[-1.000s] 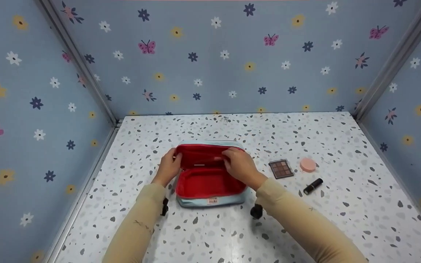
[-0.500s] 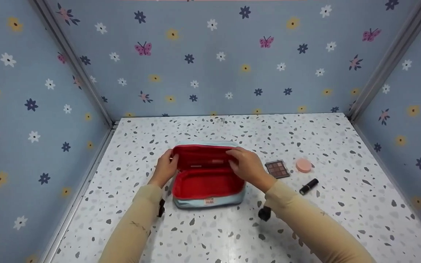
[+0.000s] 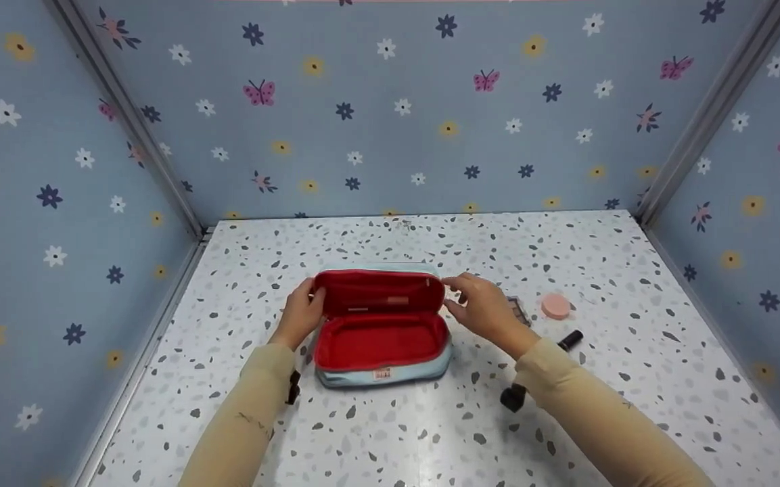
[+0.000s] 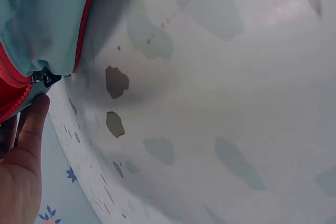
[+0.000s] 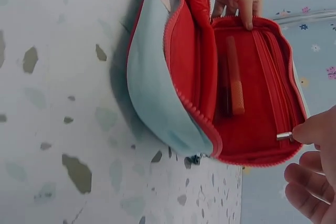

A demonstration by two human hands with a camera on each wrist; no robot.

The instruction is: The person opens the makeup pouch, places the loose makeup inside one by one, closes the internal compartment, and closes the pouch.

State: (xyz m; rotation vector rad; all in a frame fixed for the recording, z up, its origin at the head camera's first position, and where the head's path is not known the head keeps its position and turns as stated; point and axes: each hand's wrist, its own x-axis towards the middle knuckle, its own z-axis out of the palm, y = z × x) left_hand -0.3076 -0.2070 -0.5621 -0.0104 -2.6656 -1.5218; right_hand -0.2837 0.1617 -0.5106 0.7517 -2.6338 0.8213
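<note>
A light blue cosmetic bag (image 3: 379, 375) with a red lining lies unzipped, its lid raised at the back. My left hand (image 3: 300, 314) grips the lid's left edge, thumb inside and fingers behind. My right hand (image 3: 491, 312) is at the lid's right edge. In the right wrist view, one fingertip is beside the silver zipper pull (image 5: 284, 136) of the lid's inner pocket, and the other fingers are loosely bent, holding nothing. That pocket's zipper runs along the lid. Two slim stick-shaped items (image 5: 235, 74) show against the lid's lining. The bag's lower compartment has nothing visible in it.
Right of the bag are an eyeshadow palette (image 3: 518, 311), partly hidden by my right hand, a round pink case (image 3: 556, 306) and a black lipstick tube (image 3: 571, 339), partly covered by my arm. Flowered walls (image 3: 390, 122) enclose the speckled table (image 3: 390, 439) at the back and sides.
My right hand has moved right along the lid, from the inner pocket to the lid's right edge, and now covers part of the palette. My left hand keeps its grip.
</note>
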